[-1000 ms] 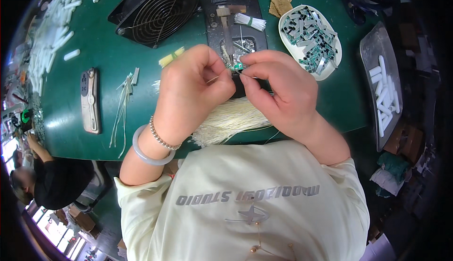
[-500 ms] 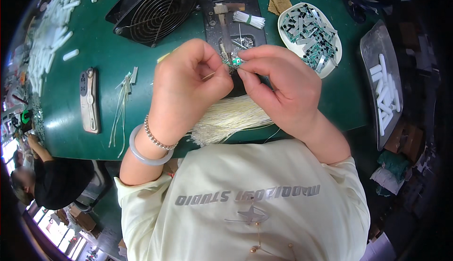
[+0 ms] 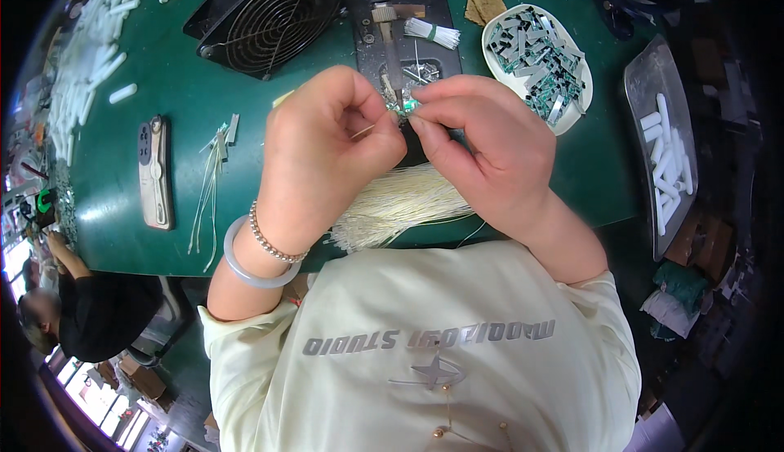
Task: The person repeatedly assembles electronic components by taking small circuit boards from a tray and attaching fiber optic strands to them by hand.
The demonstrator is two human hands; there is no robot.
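Relation: the small green board [image 3: 411, 105] lies straight out from our body, at the fingertips of the right hand [image 3: 414, 112] and just beside the tip of the soldering iron [image 3: 392, 64]. Right hand is the nearer; the left hand [image 3: 389, 125] sits close on the other side. The iron's long axis runs away from us, tip toward us, between the two hands. Board's long axis: cannot tell, mostly covered by fingers.

Hand states: left, thumb and forefinger pinched together on a thin wire [image 3: 363, 132] that slants up and rightward toward the board. Right, fingers closed on the board's edge, so far as shows; exact contact hidden.

Counts, on the green tabletop [image 3: 310, 248]:
- soldering iron, one; black fan [image 3: 269, 27], one.
- white dish [image 3: 493, 66], one; boards in it overlap, too many to count.
- loose pale-yellow wire bundle [image 3: 400, 207], one, below our hands; strands uncountable.
- tied white wire bundle [image 3: 431, 33], one.
- tan pads [image 3: 486, 3], two, we judge, overlapping.
- flat metal tool [image 3: 155, 174], one.
- wired boards [image 3: 220, 148], a few, left of our left hand.
- white tube [image 3: 122, 93], one lying apart; the heap beyond it we cannot count.

Metal tray [image 3: 653, 72], one, at right; tubes inside overlap, no firm count.
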